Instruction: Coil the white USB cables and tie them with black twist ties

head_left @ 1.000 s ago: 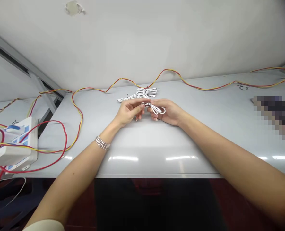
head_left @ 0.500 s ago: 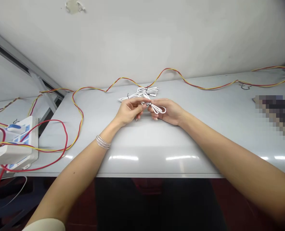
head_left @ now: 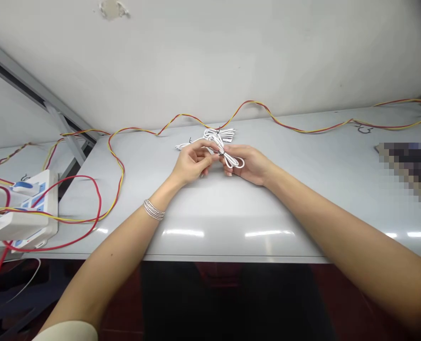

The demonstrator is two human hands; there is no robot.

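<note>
Above the grey table, my right hand point(head_left: 249, 163) grips a folded white cable point(head_left: 234, 161) whose loops stick out over its fingers. A black tie point(head_left: 222, 154) goes around the middle of that cable. My left hand point(head_left: 193, 163) pinches at the tie with thumb and forefinger, close to my right fingertips. Just behind both hands, more bundled white cables point(head_left: 228, 134) lie on the table, also with black ties. One of these bundles point(head_left: 183, 146) is partly hidden by my left hand.
Red and yellow twisted wires point(head_left: 292, 127) run along the back of the grey table point(head_left: 210, 208). A white power strip point(head_left: 50, 203) with plugs and a red cable is at the left. Black tie pieces point(head_left: 364, 128) and a pixelated object point(head_left: 413, 166) lie at the right.
The view has shifted slightly. My left forefinger and thumb have moved a little at the tie, and more of the held cable's far end shows. My right hand keeps its hold.
</note>
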